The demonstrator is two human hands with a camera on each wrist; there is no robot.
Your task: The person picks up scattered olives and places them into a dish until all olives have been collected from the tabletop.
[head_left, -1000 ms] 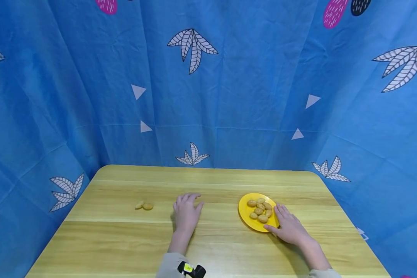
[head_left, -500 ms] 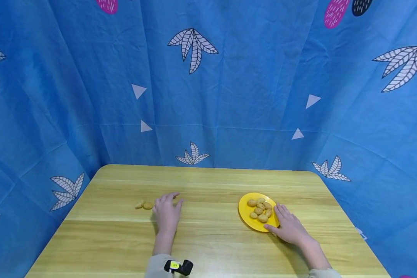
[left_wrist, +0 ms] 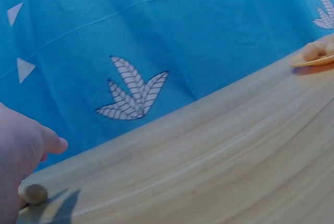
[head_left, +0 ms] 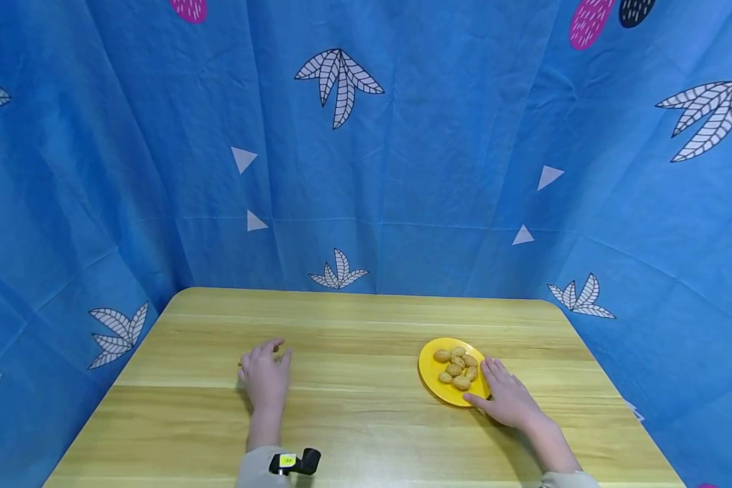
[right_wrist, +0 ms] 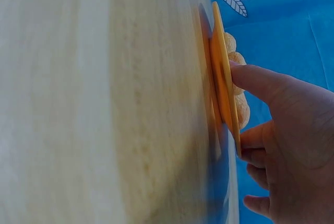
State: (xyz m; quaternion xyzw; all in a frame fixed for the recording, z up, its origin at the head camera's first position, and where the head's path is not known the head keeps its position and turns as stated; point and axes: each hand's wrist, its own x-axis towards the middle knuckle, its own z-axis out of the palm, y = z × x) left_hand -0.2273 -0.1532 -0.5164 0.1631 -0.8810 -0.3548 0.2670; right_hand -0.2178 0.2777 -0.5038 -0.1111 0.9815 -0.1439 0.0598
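My left hand (head_left: 264, 379) hovers over the far left of the table, holding nothing, with its fingers loosely bent. Beneath it lie two small tan, potato-like ovals; in the left wrist view the nearer potato (left_wrist: 35, 194) shows just under the fingers, and the hand covers most of both in the head view. At the right, a round yellow plate (head_left: 428, 371) carries several similar small potatoes (head_left: 454, 370). My right hand (head_left: 511, 401) holds this plate by its near right rim, thumb toward the front and fingers along the right side. The right wrist view shows its thumb (right_wrist: 258, 80) at the rim.
A light wood table (head_left: 366, 434) with rounded far corners lies under both hands. Blue curtain (head_left: 451, 156) with leaf and triangle prints hangs behind it and at both sides. A black device with a yellow label (head_left: 288, 461) sits at the left sleeve.
My left hand has moved leftward across the table, from the middle to over the two loose potatoes, which it now mostly hides. The right hand and the plate have stayed put.
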